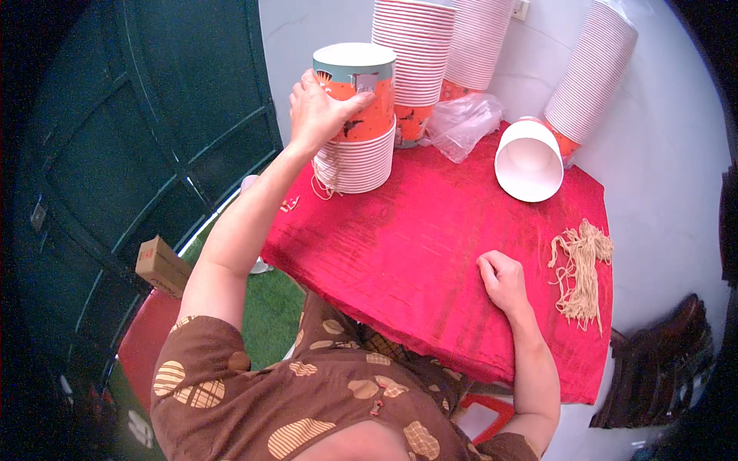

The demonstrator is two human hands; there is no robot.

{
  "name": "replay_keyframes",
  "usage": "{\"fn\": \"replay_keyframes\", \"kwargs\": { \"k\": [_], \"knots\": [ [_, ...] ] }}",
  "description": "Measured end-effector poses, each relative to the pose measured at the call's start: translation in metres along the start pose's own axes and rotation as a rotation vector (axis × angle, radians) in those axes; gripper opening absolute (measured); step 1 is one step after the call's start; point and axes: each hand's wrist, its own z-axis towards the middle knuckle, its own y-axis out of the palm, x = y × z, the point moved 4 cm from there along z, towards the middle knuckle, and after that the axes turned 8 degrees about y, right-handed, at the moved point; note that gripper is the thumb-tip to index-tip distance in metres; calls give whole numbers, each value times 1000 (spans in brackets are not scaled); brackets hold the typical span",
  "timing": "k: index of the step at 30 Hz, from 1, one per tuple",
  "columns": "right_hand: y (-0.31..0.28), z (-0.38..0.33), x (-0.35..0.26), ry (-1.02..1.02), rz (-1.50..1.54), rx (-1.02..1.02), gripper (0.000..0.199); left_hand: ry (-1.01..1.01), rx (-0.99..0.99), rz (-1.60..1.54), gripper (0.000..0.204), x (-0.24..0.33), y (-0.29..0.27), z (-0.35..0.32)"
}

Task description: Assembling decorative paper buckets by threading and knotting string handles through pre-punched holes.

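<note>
My left hand (317, 107) grips the top paper cup (361, 84), an upside-down orange and teal cup sitting on a short stack of inverted cups (357, 161) at the far left of the red-covered table (415, 253). My right hand (501, 278) rests as a loose fist on the red cloth near the front right, holding nothing. A bundle of tan strings (582, 273) lies just to the right of that hand.
Tall stacks of paper cups (423, 46) lean at the back against the white wall, with another stack (592, 69) at the right. A single white cup (528, 161) lies on its side. Crumpled clear plastic (461, 123) sits behind. A cardboard box (161, 265) is at the left.
</note>
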Motion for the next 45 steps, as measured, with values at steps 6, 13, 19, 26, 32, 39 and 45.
{"fn": "replay_keyframes", "kwargs": {
  "k": [6, 13, 19, 26, 32, 39, 45],
  "knots": [
    [0, -2, 1, -3, -12, -5, 10, 5, 20, 6, 106, 4, -1, -4],
    [5, -2, 0, -3, -36, -21, 12, -49, -6, -7, 109, -7, -6, -2],
    [4, -4, 6, -26, -82, -6, 14, 388, 332, 106, 95, 49, -13, -55],
    [6, -3, 9, -22, -98, -11, 15, 670, -13, -320, 46, 125, 30, -123],
    [7, -3, 5, -11, -83, -23, 15, 614, -217, -463, 30, 145, 90, -160],
    [5, -6, -1, -15, -69, -20, 13, 562, -368, -569, 20, 134, 120, -182],
    [-1, -4, -13, -85, -88, 53, 8, 592, -422, -546, 13, 128, 122, -183]
  ]
}}
